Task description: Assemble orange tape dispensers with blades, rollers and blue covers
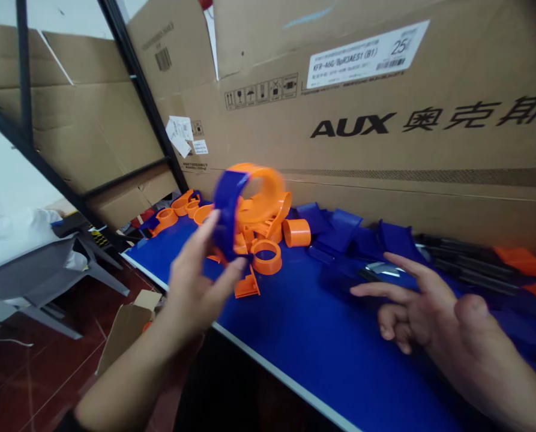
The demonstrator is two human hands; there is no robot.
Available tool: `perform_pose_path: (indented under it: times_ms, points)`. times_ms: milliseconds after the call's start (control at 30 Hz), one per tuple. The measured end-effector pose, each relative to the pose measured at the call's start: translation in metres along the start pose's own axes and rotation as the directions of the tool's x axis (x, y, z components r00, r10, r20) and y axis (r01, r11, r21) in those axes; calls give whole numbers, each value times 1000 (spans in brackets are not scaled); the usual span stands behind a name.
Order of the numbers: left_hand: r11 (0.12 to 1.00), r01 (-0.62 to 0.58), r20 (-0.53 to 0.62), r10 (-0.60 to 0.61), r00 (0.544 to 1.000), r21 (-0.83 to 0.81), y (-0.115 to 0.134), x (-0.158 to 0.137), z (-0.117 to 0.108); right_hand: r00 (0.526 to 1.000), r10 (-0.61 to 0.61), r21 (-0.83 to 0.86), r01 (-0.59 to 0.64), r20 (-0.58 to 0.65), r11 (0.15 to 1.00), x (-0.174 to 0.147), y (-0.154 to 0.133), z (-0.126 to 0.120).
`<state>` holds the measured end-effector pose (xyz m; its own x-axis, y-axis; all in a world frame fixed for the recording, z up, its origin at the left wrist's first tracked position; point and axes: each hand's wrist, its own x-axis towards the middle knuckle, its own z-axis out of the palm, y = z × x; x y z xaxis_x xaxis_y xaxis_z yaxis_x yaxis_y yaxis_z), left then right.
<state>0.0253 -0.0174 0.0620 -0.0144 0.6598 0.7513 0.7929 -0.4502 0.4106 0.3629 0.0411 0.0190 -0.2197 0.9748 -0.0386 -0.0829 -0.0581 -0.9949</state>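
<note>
With the bare middle of the worktop [304, 342] as my clock centre, my left hand [194, 277] is at ten o'clock, its fingers drawn together on a blue-orange piece [228, 195]. I hold it up at eleven o'clock, clear of the worktop, thumb low and fingers along the blue side, the orange ring part facing the pile. It is blurred, so I can't make out its finer parts.

My right hand [434, 321] is at three o'clock, holding nothing that I can see: two fingers stretch forward, well spread, the others loosely curled. Their tips are close to the silver strips [380, 269] at two o'clock; whether they touch, I cannot tell. Blue parts [344, 228] lie at one o'clock, black strips [472, 261] between two and three, and a loose orange ring [268, 258] between eleven and twelve.

I judge the step in hand to be a one-handed hold, my right hand free among the small parts. A next move there would call for a fine, narrow pinch, since the strips look thin and slick, while my left keeps the piece steady and clear of the pile.
</note>
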Motion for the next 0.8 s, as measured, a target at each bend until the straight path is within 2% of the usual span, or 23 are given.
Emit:
perform_pose_path:
  times_ms: [33, 67, 100, 167, 233, 333, 500, 600, 700, 800]
  points:
    - [969, 37, -80, -18, 997, 243, -20, -9, -23, 1000, -1, 3, 1, -3, 1000, 0, 0, 0]
    - [891, 58, -127, 0, 992, 450, -41, -19, -45, 1000, 3, 6, -3, -11, 1000, 0, 0, 1]
    - [794, 53, -121, 26, 992, 606, -61, -29, -64, 1000, 8, 8, -8, -20, 1000, 0, 0, 1]
    - [632, -18, 3, 26, 1000, 775, -97, -48, -93, 999, 23, 0, -23, -38, 1000, 2, 0, 1]
    - [545, -104, 154, -46, 987, 832, -125, -64, -109, 998, 40, -19, -41, -57, 999, 4, 1, 1]
    - [534, -193, 309, -135, 941, 823, -153, -78, -113, 995, 54, -51, -58, -86, 997, 9, 3, 0]
    - [586, -217, 376, -163, 912, 781, -172, -76, -99, 995, 50, -87, -58, -91, 995, 15, 14, -6]
    - [598, -158, 325, -183, 928, 786, -177, -74, -91, 994, 40, -71, -47, -101, 996, 16, 18, -13]
    - [584, -29, 195, -223, 955, 811, -183, -76, -84, 993, 34, -58, -40, -113, 998, 15, 18, -17]
    - [588, 72, 126, -289, 949, 806, -193, -75, -80, 990, 53, -48, -60, -128, 997, 13, 15, -13]
